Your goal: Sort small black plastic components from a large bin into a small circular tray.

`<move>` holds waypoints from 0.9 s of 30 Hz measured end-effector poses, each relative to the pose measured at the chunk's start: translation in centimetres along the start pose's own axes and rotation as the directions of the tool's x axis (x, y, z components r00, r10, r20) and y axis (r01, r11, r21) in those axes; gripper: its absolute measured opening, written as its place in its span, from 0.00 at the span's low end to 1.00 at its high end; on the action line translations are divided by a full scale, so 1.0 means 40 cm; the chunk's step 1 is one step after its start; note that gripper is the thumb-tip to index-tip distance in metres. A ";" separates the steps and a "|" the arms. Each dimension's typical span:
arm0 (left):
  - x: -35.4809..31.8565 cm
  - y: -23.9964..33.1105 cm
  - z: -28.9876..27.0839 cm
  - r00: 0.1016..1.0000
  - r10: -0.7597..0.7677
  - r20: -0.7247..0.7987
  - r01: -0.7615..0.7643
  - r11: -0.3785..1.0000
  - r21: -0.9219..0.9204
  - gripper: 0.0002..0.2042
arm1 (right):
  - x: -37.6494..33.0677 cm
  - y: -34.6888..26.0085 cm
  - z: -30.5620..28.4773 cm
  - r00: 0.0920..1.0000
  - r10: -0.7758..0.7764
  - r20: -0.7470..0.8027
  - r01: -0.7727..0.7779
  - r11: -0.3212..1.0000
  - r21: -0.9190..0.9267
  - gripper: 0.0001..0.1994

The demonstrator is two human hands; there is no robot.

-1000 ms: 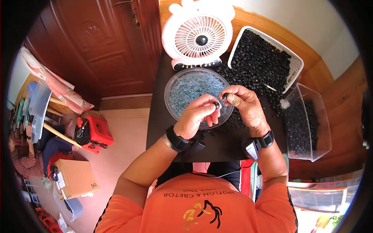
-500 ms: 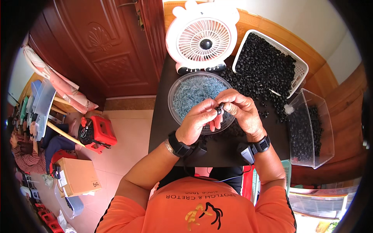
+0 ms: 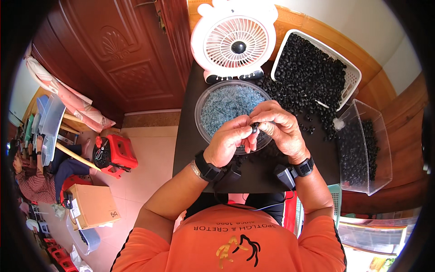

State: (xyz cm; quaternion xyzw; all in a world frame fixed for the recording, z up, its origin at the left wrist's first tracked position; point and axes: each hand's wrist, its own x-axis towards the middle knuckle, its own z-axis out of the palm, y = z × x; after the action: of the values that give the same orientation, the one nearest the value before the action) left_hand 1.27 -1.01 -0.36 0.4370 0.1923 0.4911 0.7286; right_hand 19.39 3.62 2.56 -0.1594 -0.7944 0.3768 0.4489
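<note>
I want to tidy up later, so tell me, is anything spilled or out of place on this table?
Yes. Loose black rings lie scattered on the dark table between the white basket and the clear bin, outside either container. Nothing looks damaged.

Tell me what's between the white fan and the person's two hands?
In the head view, a round clear bowl full of small blue-grey bits sits on the black table between the white fan and the left hand and right hand.
</note>
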 end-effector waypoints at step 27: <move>0.006 -0.042 -0.006 0.995 0.012 -0.104 -0.025 0.992 -0.123 0.14 | -0.023 0.005 0.063 0.968 -0.216 -0.125 0.097 0.787 -0.610 0.17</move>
State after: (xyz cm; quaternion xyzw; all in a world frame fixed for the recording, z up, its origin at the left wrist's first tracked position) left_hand 2.13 -0.91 -1.83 0.3667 0.1947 0.5306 0.7390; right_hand 17.76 2.07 1.10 -0.2614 -0.8369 0.0509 0.4782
